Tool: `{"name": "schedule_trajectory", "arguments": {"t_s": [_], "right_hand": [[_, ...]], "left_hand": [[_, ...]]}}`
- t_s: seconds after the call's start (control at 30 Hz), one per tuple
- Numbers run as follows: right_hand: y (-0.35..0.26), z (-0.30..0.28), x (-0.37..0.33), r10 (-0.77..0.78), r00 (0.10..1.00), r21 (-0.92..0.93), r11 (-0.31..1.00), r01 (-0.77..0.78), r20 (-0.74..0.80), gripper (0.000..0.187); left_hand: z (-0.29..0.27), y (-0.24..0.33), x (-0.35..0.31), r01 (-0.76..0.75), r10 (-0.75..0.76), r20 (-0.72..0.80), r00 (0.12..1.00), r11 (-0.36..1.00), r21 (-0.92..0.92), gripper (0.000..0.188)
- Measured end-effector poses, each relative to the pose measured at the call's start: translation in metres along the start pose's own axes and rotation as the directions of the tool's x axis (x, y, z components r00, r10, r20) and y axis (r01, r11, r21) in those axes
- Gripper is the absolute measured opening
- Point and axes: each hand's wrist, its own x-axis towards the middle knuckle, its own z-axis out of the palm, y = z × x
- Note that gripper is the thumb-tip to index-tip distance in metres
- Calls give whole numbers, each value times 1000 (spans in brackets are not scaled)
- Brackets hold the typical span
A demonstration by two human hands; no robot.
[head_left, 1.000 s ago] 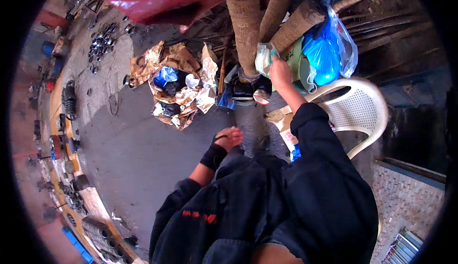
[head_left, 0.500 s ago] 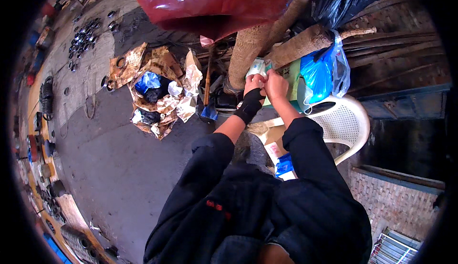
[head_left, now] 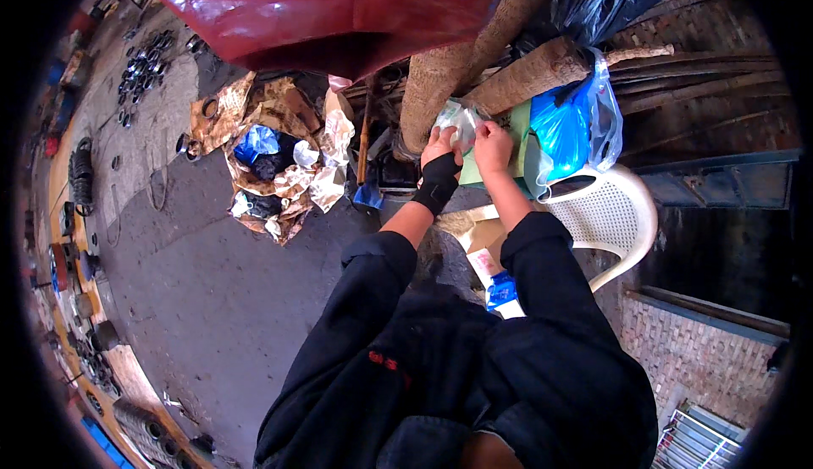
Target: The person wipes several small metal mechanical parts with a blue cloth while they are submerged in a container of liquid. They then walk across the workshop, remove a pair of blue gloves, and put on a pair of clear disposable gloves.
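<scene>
A small crinkled packet (head_left: 460, 118), whitish and partly see-through, is held up between my two hands in front of the tree trunk. My left hand (head_left: 440, 147), with a black wrap around its wrist and palm, closes on the packet's left side. On the other side the fingers of my right hand (head_left: 493, 145) pinch its edge. What lies inside the packet is too small to make out. Just beyond my right hand are a light green bag (head_left: 518, 147) and a blue plastic bag (head_left: 561, 134), close to a white plastic chair (head_left: 622, 215).
A red sheet (head_left: 330, 11) hangs over the trunks (head_left: 432, 88) ahead. Left of my hands, a torn paper sack (head_left: 284, 185) holds rubbish on the dark floor, beside a wooden handle (head_left: 366, 138). An open carton (head_left: 491, 270) stands below my right forearm. Black rings (head_left: 144, 71) lie far left.
The packet has been turned and spread, and looks more crumpled and see-through. My hands have moved slightly apart. The red sheet appears lower and further left in view.
</scene>
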Motion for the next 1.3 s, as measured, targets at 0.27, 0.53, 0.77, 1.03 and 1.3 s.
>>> {"name": "schedule_trajectory", "arguments": {"t_s": [0.27,0.53,0.77,1.03,1.3], "right_hand": [[-33,-30,1,342,917,498,771,-398,204,29],[-47,-60,-3,316,917,619,677,-398,244,20],[-71,-110,2,307,913,754,521,-399,271,22],[-73,-165,6,397,896,754,521,-400,201,20],[-46,-195,-4,401,860,871,237,-430,316,17]], "left_hand": [[-4,6,3,-26,28,39,999,999,-38,43],[8,-2,8,-9,14,51,999,995,-95,51],[8,-1,15,-9,15,95,995,998,-67,52],[5,-5,16,-4,10,89,996,998,-67,56],[-6,-7,21,-57,88,134,987,974,-217,56]]}}
